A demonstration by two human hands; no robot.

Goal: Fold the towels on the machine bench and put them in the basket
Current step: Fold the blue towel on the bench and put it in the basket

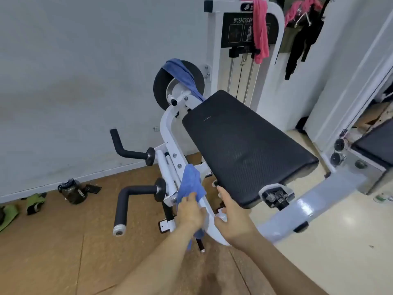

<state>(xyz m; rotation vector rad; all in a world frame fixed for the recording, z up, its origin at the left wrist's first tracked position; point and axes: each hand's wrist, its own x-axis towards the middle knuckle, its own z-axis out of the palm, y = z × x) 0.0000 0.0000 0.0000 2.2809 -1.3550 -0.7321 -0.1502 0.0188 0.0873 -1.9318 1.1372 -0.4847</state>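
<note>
I see a blue towel draped on the frame left of the pad, left hand gripping it, right hand spread, empty, at the pad's near corner, darker towel behind the pad, pink towel above the pad.

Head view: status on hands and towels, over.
Left hand grips light blue towel on white frame. Right hand open beside black pad. Dark blue towel, pink towel draped farther up. No basket visible.

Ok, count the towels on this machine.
3: a light blue towel on the lower frame, held by the left hand; dark blue towel over the black wheel; pink towel over the top bar. Others may be hidden.
</note>
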